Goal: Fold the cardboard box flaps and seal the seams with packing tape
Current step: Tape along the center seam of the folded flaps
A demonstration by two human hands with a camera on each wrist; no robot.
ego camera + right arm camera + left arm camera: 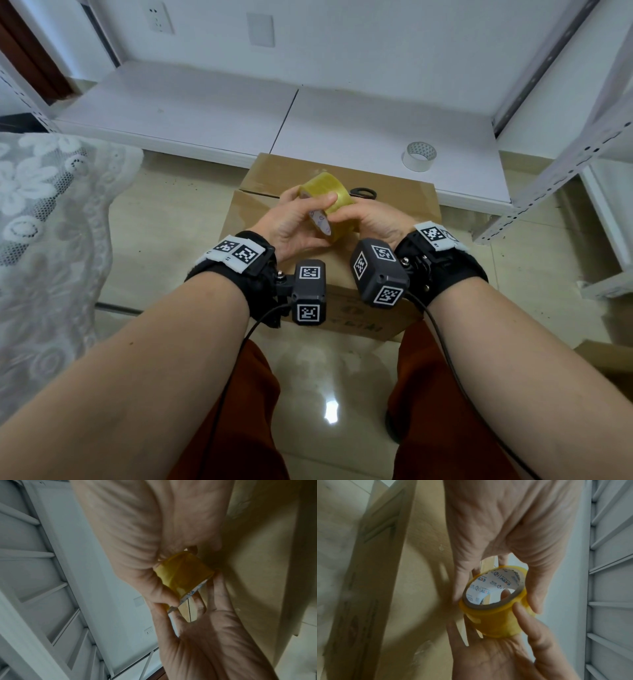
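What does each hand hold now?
Left hand: grips the tape roll.
Right hand: grips the same roll.

The tape roll (327,192) gripped in both hands was yellow, with a white inside printed in blue and red. The box (394,192) under it was brown. White lace (51,192) with flowers was seen.

Both hands (298,222) and the tape roll (329,198) crowd the middle of the box (274,171) top. Black scissors (363,193) lie behind them. Bare cardboard runs along the far edge; floor (164,212) lies open on the left.
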